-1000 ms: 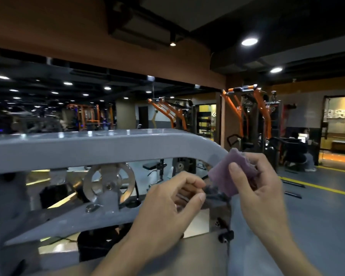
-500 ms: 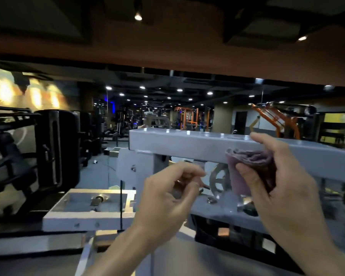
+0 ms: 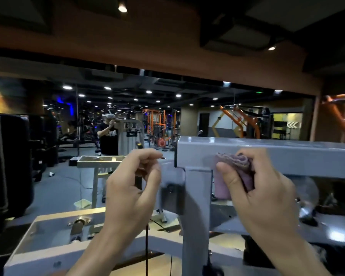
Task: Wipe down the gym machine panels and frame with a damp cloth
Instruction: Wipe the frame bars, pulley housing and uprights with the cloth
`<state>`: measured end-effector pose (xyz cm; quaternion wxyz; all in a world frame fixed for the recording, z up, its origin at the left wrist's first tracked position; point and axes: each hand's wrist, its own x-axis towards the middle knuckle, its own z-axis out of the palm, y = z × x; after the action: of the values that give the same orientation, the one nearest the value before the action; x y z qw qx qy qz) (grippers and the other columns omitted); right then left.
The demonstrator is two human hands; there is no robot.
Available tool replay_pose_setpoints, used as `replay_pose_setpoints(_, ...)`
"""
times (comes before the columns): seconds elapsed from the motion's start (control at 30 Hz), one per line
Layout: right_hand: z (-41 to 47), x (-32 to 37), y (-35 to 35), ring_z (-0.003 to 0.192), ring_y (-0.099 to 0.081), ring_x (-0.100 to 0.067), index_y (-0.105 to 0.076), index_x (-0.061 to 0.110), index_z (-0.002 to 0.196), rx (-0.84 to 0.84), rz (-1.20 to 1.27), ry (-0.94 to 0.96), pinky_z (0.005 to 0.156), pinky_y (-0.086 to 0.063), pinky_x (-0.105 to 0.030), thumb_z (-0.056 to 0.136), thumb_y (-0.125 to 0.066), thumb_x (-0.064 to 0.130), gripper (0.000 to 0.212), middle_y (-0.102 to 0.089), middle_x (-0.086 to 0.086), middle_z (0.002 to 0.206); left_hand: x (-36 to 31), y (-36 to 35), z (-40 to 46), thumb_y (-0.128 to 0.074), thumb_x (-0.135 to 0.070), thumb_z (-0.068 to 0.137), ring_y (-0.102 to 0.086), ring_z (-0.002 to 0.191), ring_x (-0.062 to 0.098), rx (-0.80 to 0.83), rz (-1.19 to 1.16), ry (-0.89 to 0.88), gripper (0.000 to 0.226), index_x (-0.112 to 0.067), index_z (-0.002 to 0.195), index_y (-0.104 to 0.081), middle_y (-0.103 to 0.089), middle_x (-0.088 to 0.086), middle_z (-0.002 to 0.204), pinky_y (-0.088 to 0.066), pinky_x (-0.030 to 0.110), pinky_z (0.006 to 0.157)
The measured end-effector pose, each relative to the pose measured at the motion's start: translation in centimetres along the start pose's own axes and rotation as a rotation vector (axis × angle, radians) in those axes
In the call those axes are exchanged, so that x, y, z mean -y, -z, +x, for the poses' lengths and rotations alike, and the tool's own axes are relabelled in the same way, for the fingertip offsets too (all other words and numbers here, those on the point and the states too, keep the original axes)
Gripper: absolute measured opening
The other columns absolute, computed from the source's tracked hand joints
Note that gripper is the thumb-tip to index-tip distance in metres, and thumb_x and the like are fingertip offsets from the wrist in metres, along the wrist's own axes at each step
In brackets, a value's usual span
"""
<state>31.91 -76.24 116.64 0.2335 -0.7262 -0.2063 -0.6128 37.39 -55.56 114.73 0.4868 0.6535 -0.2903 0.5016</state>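
A grey metal gym machine frame fills the foreground, with a horizontal top beam [image 3: 287,154] and an upright post [image 3: 196,206] below its left end. My right hand [image 3: 261,188] grips a folded purple cloth [image 3: 234,172] and presses it against the front face of the beam, just right of the post. My left hand [image 3: 131,188] hovers to the left of the post with fingers curled and thumb near the fingertips; a thin dark tip shows at them, and I cannot tell what it is.
A lower grey frame section [image 3: 54,232] with a pulley bracket lies at the bottom left. A dark cable [image 3: 146,253] hangs below my left hand. A mirror wall behind reflects a person [image 3: 108,136] and orange machines [image 3: 159,124]. Black padded equipment [image 3: 10,162] stands at left.
The view has swung left along the top beam to its left end. My right hand has carried the cloth leftward along the beam to beside the upright post; the left hand stays curled.
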Motion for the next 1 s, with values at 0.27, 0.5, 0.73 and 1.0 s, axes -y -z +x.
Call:
replay_pose_setpoints(0.27,2.2,3.8,-7.1,0.054,-0.059,-0.014,-0.061,0.013,0.099,-0.105,-0.320,0.147,0.044,-0.040,-0.022,0.100,-0.066,0.031,0.018,-0.063,0.004,0.079,2.1,-0.2,1.8,-0.059,-0.020,0.100,-0.067,0.093,0.013,0.052,-0.210,0.011,0.020,-0.035,0.112,-0.061,-0.065,-0.017,0.100,-0.053,0.021,0.077)
replay_pose_setpoints(0.5,1.4,0.8,-5.4,0.048,-0.050,-0.011,-0.051,0.017,0.106,-0.085,-0.530,0.166,0.039,-0.039,-0.022,0.101,-0.064,0.032,0.020,-0.061,0.004,0.079,2.7,-1.8,1.7,-0.059,-0.020,0.103,-0.066,0.098,0.010,0.164,-0.281,0.029,0.025,-0.036,0.122,-0.061,-0.065,-0.021,0.102,-0.051,0.017,0.077)
replay_pose_setpoints(0.73,1.0,0.2,-5.2,0.050,-0.046,-0.009,-0.049,0.017,0.103,-0.149,-0.599,0.149,0.042,-0.034,-0.016,0.101,-0.061,0.025,0.015,-0.059,0.003,0.076,3.3,-2.1,2.1,-0.057,-0.020,0.105,-0.061,0.096,0.012,0.225,-0.228,-0.063,0.036,-0.032,0.139,-0.062,-0.058,-0.016,0.102,-0.047,0.015,0.076)
replay_pose_setpoints(1.0,1.7,0.2,-6.0,0.049,-0.049,-0.013,-0.052,0.016,0.110,-0.134,-0.620,0.277,0.039,-0.041,-0.029,0.107,-0.054,0.030,0.015,-0.061,0.000,0.080,3.5,-2.5,1.7,-0.057,-0.022,0.106,-0.063,0.100,0.007,0.205,-0.275,-0.040,0.035,-0.041,0.136,-0.058,-0.061,-0.026,0.111,-0.049,0.016,0.078)
